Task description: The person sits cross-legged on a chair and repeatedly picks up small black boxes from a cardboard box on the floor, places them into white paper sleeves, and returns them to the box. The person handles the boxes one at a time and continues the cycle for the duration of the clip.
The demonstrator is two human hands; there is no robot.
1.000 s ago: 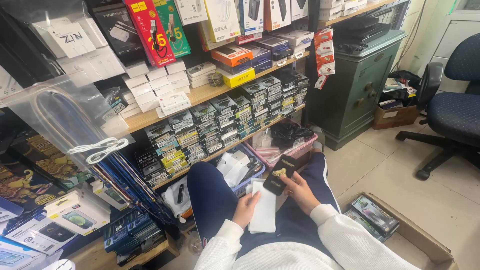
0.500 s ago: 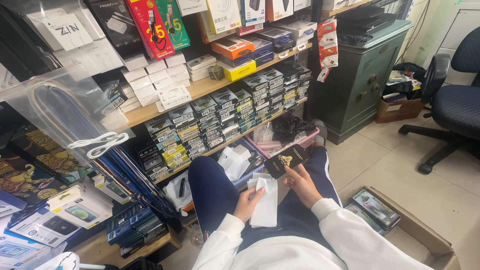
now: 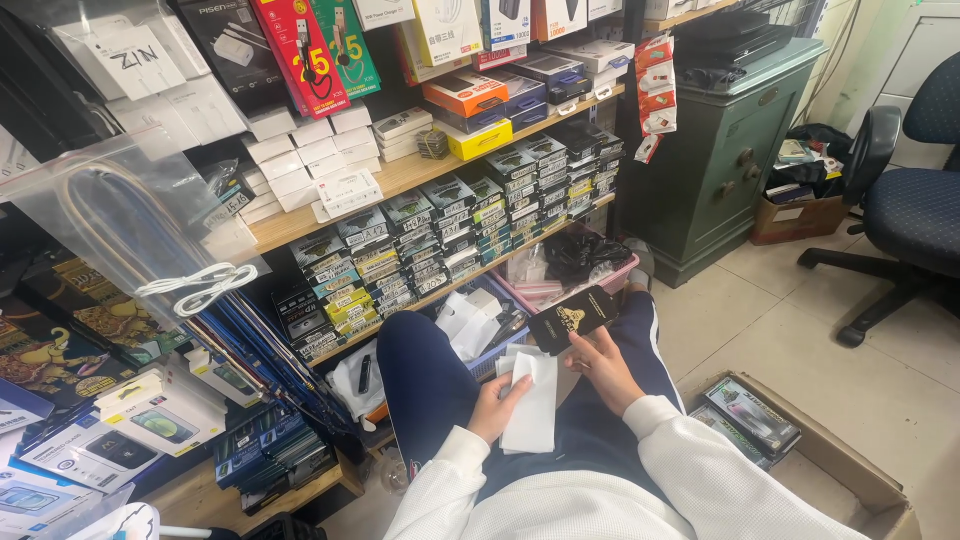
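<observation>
Stocked wooden shelves point(image 3: 400, 180), green safe point(image 3: 720, 150), blue office chair point(image 3: 915, 210), tiled floor point(image 3: 800, 330).

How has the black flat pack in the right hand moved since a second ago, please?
Yes: the black pack rose off the lap toward the pink tray.

1. the left hand point(image 3: 497, 398) holds a sleeve point(image 3: 532, 400) over the lap, just left of the right hand point(image 3: 602, 366).
2. the right hand holds a flat packet point(image 3: 572, 318) above the sleeve.
3. shelves point(image 3: 400, 180) of stacked boxes point(image 3: 470, 215) stand ahead.
4. a cabinet point(image 3: 720, 150) stands right of the shelves, an office chair point(image 3: 915, 210) farther right.
5. a cardboard box point(image 3: 800, 440) sits on the floor by the right arm.
</observation>
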